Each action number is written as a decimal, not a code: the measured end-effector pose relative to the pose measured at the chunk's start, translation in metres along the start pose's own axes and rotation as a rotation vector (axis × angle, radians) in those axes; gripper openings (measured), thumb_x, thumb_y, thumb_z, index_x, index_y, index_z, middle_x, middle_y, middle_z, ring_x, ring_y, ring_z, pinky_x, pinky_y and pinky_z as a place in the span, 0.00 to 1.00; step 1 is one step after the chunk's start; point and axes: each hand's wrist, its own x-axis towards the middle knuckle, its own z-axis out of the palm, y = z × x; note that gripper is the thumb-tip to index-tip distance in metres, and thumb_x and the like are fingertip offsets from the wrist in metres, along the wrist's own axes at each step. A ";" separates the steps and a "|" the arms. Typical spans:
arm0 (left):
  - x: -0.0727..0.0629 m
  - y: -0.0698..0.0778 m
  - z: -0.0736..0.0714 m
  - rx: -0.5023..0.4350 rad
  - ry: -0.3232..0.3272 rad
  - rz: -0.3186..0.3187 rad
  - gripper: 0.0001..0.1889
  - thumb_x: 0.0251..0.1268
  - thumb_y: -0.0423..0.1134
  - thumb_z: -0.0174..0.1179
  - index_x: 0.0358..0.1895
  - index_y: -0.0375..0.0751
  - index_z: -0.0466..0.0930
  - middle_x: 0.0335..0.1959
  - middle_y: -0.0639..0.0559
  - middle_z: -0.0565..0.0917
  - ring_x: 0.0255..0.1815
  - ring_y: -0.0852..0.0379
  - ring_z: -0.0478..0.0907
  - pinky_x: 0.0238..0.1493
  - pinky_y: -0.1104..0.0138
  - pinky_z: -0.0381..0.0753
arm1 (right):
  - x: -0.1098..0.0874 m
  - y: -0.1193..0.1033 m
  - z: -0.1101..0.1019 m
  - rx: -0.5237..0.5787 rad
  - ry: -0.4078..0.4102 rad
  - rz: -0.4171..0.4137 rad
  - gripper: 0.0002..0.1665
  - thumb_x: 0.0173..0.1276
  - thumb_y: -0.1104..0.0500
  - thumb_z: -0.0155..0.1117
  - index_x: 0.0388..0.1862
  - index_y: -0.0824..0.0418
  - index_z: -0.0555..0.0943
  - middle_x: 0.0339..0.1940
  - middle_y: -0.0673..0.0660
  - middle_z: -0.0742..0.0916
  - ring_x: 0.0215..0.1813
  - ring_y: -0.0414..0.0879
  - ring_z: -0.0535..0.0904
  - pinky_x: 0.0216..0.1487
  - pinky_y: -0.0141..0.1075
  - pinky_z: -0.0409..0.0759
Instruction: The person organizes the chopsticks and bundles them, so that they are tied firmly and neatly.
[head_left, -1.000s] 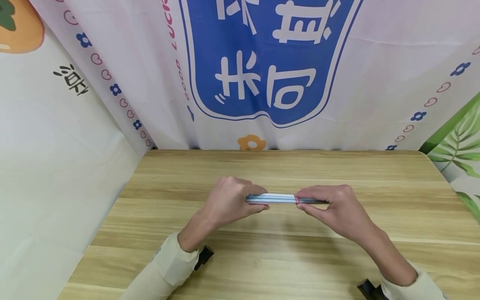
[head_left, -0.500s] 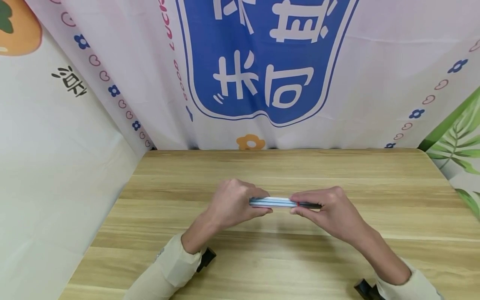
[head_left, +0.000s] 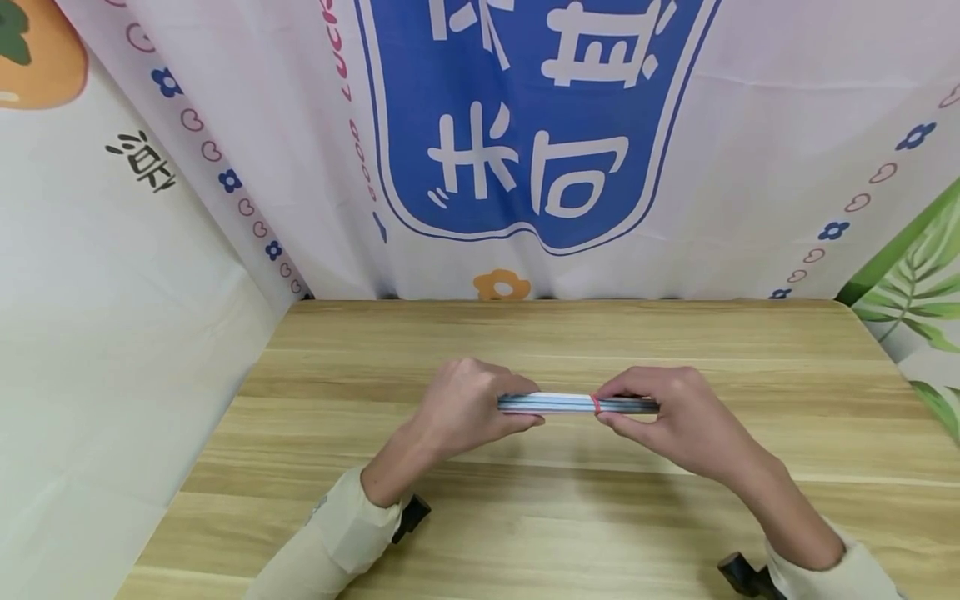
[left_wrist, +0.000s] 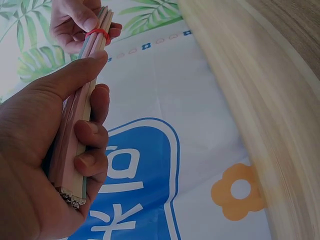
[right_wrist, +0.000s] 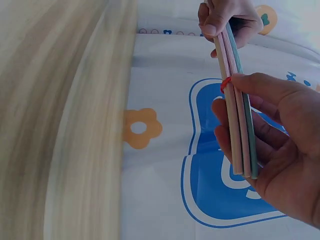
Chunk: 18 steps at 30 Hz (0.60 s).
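A bundle of slim pencil-like sticks [head_left: 553,403] in cream, pink and teal is held level above the table. My left hand [head_left: 459,410] grips its left part, with the thumb along one side and the fingers curled round the other. A red rubber band [head_left: 597,404] circles the sticks nearer their right end. At that band my right hand [head_left: 675,414] holds the bundle, its thumb tip [right_wrist: 241,80] right against the band and its fingers curled underneath. In the right wrist view, the near stick ends [right_wrist: 245,174] are flat and slightly uneven.
The wood-grain table [head_left: 525,517] lies below both hands. Behind it hangs a white cloth [head_left: 750,183] with a blue printed panel. Another white cloth [head_left: 135,333] stands along the left side. A dark wrist device [head_left: 411,518] sits at each sleeve.
My right hand shifted left along the bundle, then back right, its fingertips returning to the rubber band. My left hand keeps its grip and has barely moved.
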 end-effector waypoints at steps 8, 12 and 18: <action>-0.002 -0.001 -0.001 -0.028 0.007 -0.016 0.12 0.58 0.46 0.83 0.42 0.48 0.96 0.35 0.57 0.94 0.25 0.67 0.83 0.27 0.79 0.74 | 0.000 0.004 0.012 0.046 0.108 -0.079 0.16 0.57 0.70 0.83 0.43 0.56 0.94 0.40 0.52 0.95 0.40 0.38 0.92 0.37 0.24 0.86; -0.001 -0.001 -0.001 -0.032 0.009 0.000 0.12 0.58 0.46 0.83 0.42 0.47 0.96 0.35 0.57 0.94 0.25 0.67 0.83 0.28 0.79 0.75 | 0.000 0.003 0.016 0.070 0.141 -0.097 0.17 0.54 0.70 0.85 0.42 0.57 0.94 0.39 0.53 0.96 0.40 0.41 0.93 0.37 0.24 0.86; -0.001 0.000 0.001 -0.017 0.019 0.009 0.12 0.57 0.46 0.83 0.42 0.47 0.96 0.34 0.56 0.94 0.24 0.67 0.83 0.28 0.80 0.75 | 0.001 0.000 0.022 0.057 0.196 -0.113 0.18 0.49 0.70 0.87 0.40 0.59 0.95 0.37 0.54 0.96 0.38 0.44 0.94 0.37 0.23 0.85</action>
